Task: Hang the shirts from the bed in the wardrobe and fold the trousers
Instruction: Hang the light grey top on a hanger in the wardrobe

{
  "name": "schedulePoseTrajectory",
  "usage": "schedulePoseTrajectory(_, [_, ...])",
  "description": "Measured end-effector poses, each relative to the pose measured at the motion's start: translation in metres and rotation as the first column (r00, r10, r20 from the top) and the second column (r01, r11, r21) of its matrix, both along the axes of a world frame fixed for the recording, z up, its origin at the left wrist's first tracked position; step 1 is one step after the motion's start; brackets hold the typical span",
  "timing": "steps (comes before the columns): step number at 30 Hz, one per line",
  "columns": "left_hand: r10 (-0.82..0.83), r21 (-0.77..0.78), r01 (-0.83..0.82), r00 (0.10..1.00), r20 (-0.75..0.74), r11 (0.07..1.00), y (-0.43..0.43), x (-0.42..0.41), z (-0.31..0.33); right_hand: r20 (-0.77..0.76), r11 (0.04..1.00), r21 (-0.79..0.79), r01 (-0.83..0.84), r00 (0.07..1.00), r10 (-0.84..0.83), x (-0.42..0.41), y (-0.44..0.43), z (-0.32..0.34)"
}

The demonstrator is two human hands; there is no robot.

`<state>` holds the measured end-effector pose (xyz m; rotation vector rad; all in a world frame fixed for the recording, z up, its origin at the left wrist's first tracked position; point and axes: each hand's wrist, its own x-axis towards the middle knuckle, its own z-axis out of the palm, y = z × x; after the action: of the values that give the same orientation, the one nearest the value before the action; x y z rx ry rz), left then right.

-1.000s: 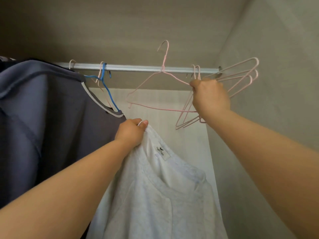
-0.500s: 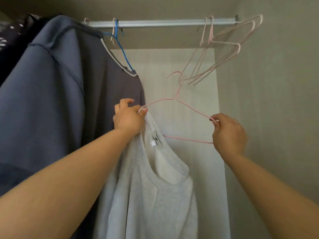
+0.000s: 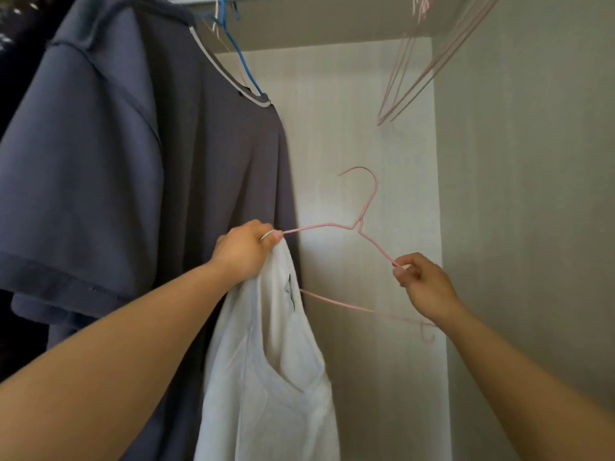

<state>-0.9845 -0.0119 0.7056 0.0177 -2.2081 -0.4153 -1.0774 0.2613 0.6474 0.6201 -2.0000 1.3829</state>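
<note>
shirt (image 3: pixel 266 377), one, in left hand (image 3: pixel 244 254); hanger (image 3: pixel 360 224), one, in right hand (image 3: pixel 422 284)

A white shirt (image 3: pixel 266 377) hangs limp by its collar, bunched in the fingers of the left hand (image 3: pixel 244 252) — neckline gaping below them, label just under the knuckles. A pink wire hanger (image 3: pixel 361 224) spans both hands, hook upright above the fingers, its left tip at the gripped collar, its right shoulder pinched by the right hand (image 3: pixel 422 284) — bottom bar passing beneath.

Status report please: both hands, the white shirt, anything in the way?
Left hand grips white shirt collar and pink hanger end. Right hand pinches hanger's other arm. Grey shirt hangs close beside.
</note>
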Motion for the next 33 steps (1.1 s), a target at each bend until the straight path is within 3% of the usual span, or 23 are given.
schedulePoseTrajectory(6, [0.051,-0.093,-0.047,0.998,0.044,0.995,0.012,-0.022,-0.036,0.254,0.978,0.054,-0.2,0.95,0.181,0.021,-0.026,0.018])
schedulePoseTrajectory(10, [0.037,-0.099,-0.025,0.991,0.125,0.995,0.018,-0.028,-0.06,0.317,0.986,0.016,-0.164,0.936,0.151,0.026,-0.027,0.005])
schedulePoseTrajectory(13, [0.116,-0.105,-0.1,0.98,0.162,0.989,0.013,-0.032,-0.079,0.315,0.997,-0.054,-0.054,0.947,0.068,0.026,-0.024,-0.01])
schedulePoseTrajectory(17, [0.178,0.096,-0.203,0.959,0.221,0.974,0.006,-0.03,-0.098,0.311,0.978,-0.203,0.05,0.95,0.016,0.027,-0.015,-0.03])
schedulePoseTrajectory(21, [0.042,0.405,-0.186,0.94,0.338,0.895,0.006,-0.028,-0.104,0.366,0.953,-0.301,0.035,0.927,0.082,0.031,-0.007,-0.049])
schedulePoseTrajectory(27, [-0.151,0.77,-0.121,0.95,0.272,0.626,0.002,-0.023,-0.121,0.429,0.984,-0.166,0.069,0.903,0.009,0.033,-0.003,-0.082])
schedulePoseTrajectory(30, [-0.224,0.845,-0.09,0.945,0.24,0.527,0.002,-0.019,-0.121,0.414,0.989,-0.123,0.083,0.91,-0.025,0.032,-0.006,-0.095])
schedulePoseTrajectory(33, [-0.248,0.869,-0.084,0.941,0.231,0.487,0.001,-0.012,-0.116,0.387,0.988,-0.12,0.096,0.921,-0.043,0.031,-0.011,-0.105])
